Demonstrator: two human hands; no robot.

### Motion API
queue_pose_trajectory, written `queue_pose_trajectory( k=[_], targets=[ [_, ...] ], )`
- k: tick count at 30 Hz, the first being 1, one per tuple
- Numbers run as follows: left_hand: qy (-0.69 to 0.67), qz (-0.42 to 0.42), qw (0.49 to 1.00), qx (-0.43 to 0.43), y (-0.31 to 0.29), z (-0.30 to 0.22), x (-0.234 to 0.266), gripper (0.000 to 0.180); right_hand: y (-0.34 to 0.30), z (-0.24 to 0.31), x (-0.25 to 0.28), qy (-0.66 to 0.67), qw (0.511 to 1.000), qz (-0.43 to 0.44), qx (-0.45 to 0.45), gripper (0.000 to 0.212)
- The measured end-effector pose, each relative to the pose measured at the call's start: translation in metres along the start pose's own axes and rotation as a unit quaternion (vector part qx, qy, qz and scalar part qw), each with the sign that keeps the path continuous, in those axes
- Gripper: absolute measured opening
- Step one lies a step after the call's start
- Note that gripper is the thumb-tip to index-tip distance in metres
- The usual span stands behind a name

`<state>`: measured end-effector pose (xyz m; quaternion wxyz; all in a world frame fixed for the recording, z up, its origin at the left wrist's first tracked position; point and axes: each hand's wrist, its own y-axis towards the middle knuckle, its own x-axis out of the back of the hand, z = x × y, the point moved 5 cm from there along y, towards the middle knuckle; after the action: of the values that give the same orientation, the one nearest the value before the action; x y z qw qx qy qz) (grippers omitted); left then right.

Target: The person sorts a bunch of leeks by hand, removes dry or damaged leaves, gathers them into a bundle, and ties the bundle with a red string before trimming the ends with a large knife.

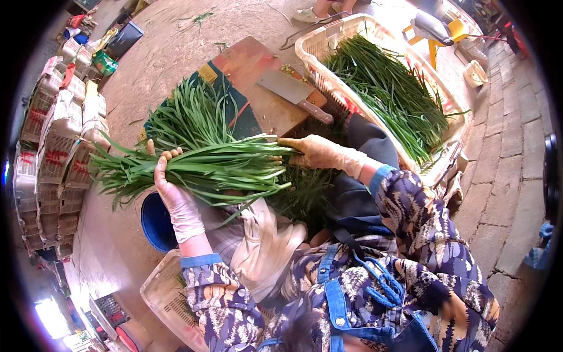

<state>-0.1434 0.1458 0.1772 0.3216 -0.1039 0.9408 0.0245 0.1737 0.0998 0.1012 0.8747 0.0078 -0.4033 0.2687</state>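
Observation:
A thick bunch of garlic chives (217,167) lies sideways in front of me, leaf tips to the left and pale stem ends to the right. My left hand (171,193), in a thin pale glove, is closed round its leafy part. With gloved fingers pinched together, my right hand (324,155) grips the stems at the upper right end. Just beyond, another pile of chives (190,111) rests on a dark green sheet (245,120). A cleaver (285,88) with a wooden handle lies on a worn board (243,61), apart from both hands.
At the right stands a long plastic basket (306,54) of chives. A blue bucket (153,223) is beside my left wrist, with a pale crate (158,278) below. Stacked crates (64,129) line the left. A yellow stool (457,29) and a person's foot (306,15) are at the back.

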Motion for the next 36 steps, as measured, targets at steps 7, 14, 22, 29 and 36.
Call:
queue_pose_trajectory(
  k=[7,14,22,29,36],
  targets=[
    [-0.070,-0.019,0.997,0.005,-0.016,0.002,0.033,0.015,-0.043,-0.066,-0.001,0.317,0.942,-0.038,-0.109,0.027],
    [-0.064,-0.042,0.997,-0.017,-0.018,-0.005,0.052,0.036,-0.039,0.010,0.011,0.128,0.958,-0.252,0.041,0.020],
    [-0.076,-0.007,0.997,-0.019,-0.013,0.009,0.028,0.042,0.025,0.087,0.029,0.003,0.954,-0.274,0.119,0.032],
    [-0.110,0.012,0.994,-0.027,-0.012,0.006,0.037,0.030,0.026,0.069,0.006,0.399,0.893,-0.203,0.032,0.009],
    [-0.141,0.007,0.990,0.007,-0.017,0.007,0.036,0.016,-0.009,-0.001,-0.011,0.598,0.749,-0.280,0.057,0.013]
  ],
)
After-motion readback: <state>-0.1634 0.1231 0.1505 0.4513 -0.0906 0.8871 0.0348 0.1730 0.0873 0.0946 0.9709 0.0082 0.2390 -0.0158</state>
